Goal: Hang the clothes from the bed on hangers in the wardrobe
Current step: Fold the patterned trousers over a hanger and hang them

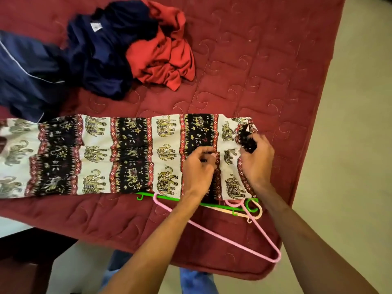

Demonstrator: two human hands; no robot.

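Elephant-print trousers (127, 153) lie flat across the red quilted bed (265, 81), stretched left to right. My left hand (198, 168) pinches the fabric near the trousers' right end. My right hand (255, 158) grips the bunched black edge at that same end. Just below the trousers lie a green hanger (191, 200), a pink hanger (233, 240) and a pale peach hanger (253, 215), overlapping; their upper parts are hidden under the cloth.
A heap of clothes sits at the back: a red garment (165, 56), a navy garment (106, 49) and dark blue trousers with white piping (23, 77). The bed's right edge meets a beige floor (360, 145). My legs show below the bed's near edge.
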